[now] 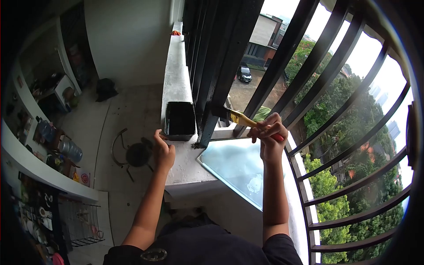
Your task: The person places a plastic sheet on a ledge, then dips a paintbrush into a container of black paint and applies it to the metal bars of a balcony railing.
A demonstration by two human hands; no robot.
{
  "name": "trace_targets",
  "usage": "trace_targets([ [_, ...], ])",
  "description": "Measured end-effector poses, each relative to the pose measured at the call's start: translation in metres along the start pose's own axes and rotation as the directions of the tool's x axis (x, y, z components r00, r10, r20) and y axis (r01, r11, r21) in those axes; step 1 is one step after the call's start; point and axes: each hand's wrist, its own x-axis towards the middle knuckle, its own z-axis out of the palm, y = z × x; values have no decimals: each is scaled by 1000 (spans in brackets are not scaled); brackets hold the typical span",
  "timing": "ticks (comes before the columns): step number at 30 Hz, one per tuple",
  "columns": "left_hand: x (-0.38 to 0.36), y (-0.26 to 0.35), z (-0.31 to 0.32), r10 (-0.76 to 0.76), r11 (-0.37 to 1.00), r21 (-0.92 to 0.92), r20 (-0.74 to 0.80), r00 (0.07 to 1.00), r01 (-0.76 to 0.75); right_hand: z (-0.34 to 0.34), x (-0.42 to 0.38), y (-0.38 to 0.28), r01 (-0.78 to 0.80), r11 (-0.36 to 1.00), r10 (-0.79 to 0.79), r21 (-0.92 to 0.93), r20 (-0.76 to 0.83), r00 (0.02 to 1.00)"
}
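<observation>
A paintbrush [242, 119] with a yellow handle and red end is gripped in my right hand [271, 132]. Its dark bristles touch a black metal post [215, 99] of the window grille. At the near left corner of a square container [180, 137], dark inside, my left hand [164, 152] has its fingers closed on the rim or side; part of the grip is hidden. That container rests on a white ledge [177, 70]. Below my right hand lies a pale blue translucent sheet [232, 161] on the ledge.
Black grille bars [327, 66] curve along the right, with trees and a parked car [244, 74] outside. A small orange-red item [176, 33] sits at the ledge's far end. Down on the floor to the left stands a dark stool [138, 154], with water bottles [70, 151] beyond.
</observation>
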Motion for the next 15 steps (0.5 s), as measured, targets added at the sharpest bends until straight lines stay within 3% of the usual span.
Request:
trace_targets([
  [4, 0, -6, 4, -16, 999, -34, -47, 999, 14, -6, 27, -2, 116, 977, -111, 180, -40, 993],
  [7, 0, -14, 7, -5, 998, -60, -52, 999, 2, -10, 19, 8, -21, 977, 24, 212, -10, 1000],
  [10, -1, -13, 8, -16, 998, -56, -50, 999, 13, -25, 13, 13, -55, 998, 54, 17, 69, 996],
  [15, 1, -11, 6, -46, 999, -2, -12, 999, 46, -16, 23, 11, -19, 984, 27, 177, -44, 999],
])
